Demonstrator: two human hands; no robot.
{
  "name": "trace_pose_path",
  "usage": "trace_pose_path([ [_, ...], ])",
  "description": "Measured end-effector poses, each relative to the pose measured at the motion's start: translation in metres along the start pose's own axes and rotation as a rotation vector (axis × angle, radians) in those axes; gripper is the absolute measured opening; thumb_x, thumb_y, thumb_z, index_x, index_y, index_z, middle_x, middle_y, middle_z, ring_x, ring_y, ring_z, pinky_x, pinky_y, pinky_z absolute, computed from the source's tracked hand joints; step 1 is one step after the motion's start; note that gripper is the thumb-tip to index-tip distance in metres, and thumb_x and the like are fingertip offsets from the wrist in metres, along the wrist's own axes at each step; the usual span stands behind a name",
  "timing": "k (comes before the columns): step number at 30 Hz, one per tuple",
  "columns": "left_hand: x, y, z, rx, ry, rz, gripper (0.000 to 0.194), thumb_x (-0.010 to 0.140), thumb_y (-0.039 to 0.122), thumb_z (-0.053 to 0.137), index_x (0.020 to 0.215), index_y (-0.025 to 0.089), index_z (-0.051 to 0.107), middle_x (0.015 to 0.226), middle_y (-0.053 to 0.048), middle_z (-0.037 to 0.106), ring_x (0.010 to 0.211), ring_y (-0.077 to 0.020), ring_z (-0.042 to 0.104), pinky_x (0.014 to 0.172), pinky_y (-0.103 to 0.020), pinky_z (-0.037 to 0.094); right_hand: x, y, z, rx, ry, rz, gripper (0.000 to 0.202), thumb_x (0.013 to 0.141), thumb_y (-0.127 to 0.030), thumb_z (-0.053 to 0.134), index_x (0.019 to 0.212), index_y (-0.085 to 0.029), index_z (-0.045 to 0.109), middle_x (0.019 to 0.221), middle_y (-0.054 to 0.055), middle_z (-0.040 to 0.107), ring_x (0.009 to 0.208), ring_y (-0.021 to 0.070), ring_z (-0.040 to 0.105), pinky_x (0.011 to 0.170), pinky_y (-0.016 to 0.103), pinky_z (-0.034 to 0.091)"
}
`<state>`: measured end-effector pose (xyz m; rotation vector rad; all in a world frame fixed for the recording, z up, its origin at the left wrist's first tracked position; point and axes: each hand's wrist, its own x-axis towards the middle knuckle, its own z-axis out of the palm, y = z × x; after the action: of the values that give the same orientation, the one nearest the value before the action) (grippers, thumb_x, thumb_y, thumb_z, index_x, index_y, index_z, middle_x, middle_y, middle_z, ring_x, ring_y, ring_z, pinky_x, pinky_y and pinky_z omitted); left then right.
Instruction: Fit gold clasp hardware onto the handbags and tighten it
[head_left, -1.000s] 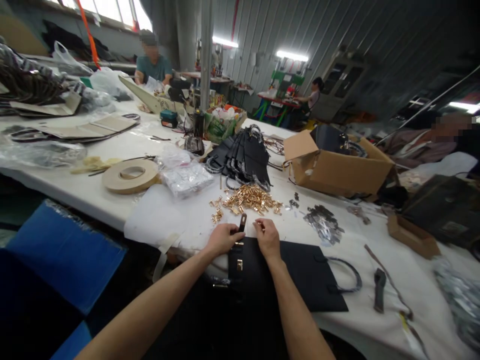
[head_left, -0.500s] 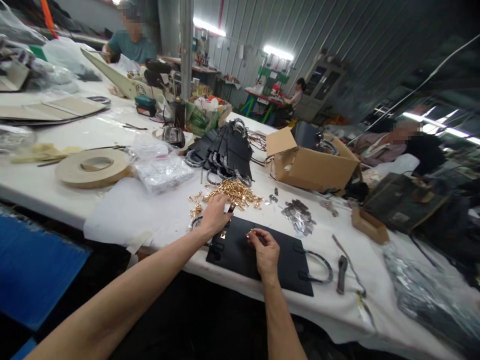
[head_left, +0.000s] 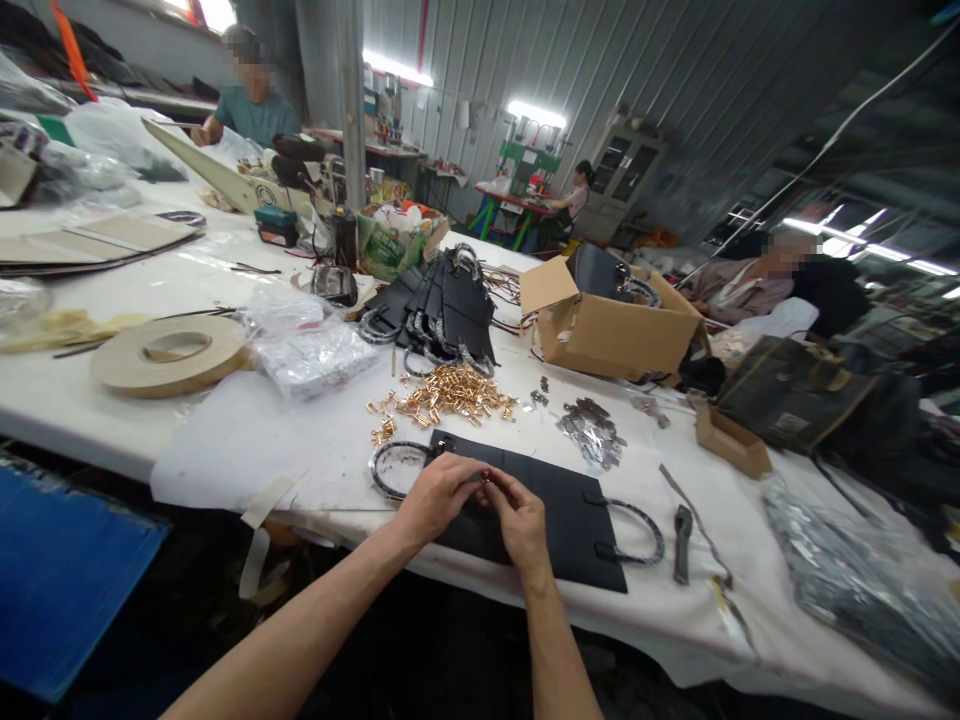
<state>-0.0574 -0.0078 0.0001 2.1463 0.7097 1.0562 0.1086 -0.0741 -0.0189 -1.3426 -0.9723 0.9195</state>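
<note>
A flat black handbag panel lies on the table before me, with a plastic-wrapped handle at its right end and another wrapped handle at its left. Above the panel, my left hand and my right hand meet fingertip to fingertip. Between their pinched fingers is a small gold metal fitting, mostly covered, so its exact shape cannot be made out. Just beyond the panel lies a heap of small gold fittings. Thin silver metal plates are piled to its right.
Behind the heap are stacked black bag panels and a cardboard box. A tape roll and plastic-wrapped packs lie left. A dark-handled tool rests at right. Other people sit farther off.
My left hand has come back from the edge of the gold heap to meet my right hand over the panel. The right hand has shifted slightly left; the view has turned a little.
</note>
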Motion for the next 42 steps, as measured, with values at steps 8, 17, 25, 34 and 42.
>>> trace_pose_path([
  [8,0.002,-0.008,0.000,0.040,0.004,-0.015,0.015,0.097,0.015,0.062,0.101,0.022,0.075,0.100,-0.004,0.077,0.094,-0.0186,0.069,0.085,-0.030,0.053,0.002,0.004,0.001,0.073,-0.020,0.047,0.044,0.081,-0.046,0.082,0.115,-0.019,0.076,0.099,0.008,0.079,0.076,0.0205,0.074,0.073,0.034,0.064],
  [17,0.003,-0.008,-0.002,-0.044,0.061,-0.119,0.019,0.091,0.007,0.064,0.097,0.023,0.074,0.093,-0.001,0.076,0.090,-0.0170,0.070,0.083,-0.027,0.052,0.052,0.016,0.005,0.257,0.199,0.042,0.039,0.076,-0.044,0.084,0.105,-0.019,0.075,0.102,0.006,0.077,0.078,0.0141,0.069,0.069,0.024,0.057],
  [25,0.003,-0.008,-0.001,-0.036,0.096,-0.147,0.018,0.091,0.008,0.065,0.095,0.023,0.075,0.090,-0.001,0.076,0.088,-0.0171,0.070,0.083,-0.028,0.052,0.061,0.004,0.006,-0.047,0.143,-0.028,0.056,0.078,-0.043,0.080,0.127,-0.017,0.068,0.089,0.006,0.076,0.078,0.0211,0.070,0.078,0.035,0.058],
  [34,0.005,-0.005,0.001,-0.036,0.094,-0.185,0.016,0.091,0.012,0.063,0.094,0.022,0.075,0.092,-0.002,0.076,0.090,-0.0183,0.070,0.086,-0.030,0.053,-0.006,-0.006,0.016,-0.404,-0.089,-0.224,0.031,0.086,-0.040,0.075,0.114,-0.026,0.076,0.102,0.006,0.077,0.090,0.0246,0.070,0.084,0.035,0.055],
  [42,-0.014,0.012,-0.022,-0.147,0.122,-0.150,0.024,0.098,0.024,0.061,0.120,0.023,0.070,0.117,-0.008,0.071,0.110,-0.0209,0.066,0.093,-0.033,0.056,-0.022,-0.012,0.019,0.004,-0.005,0.035,0.035,0.085,-0.050,0.076,0.108,-0.024,0.080,0.105,0.007,0.077,0.093,0.0247,0.071,0.084,0.036,0.059],
])
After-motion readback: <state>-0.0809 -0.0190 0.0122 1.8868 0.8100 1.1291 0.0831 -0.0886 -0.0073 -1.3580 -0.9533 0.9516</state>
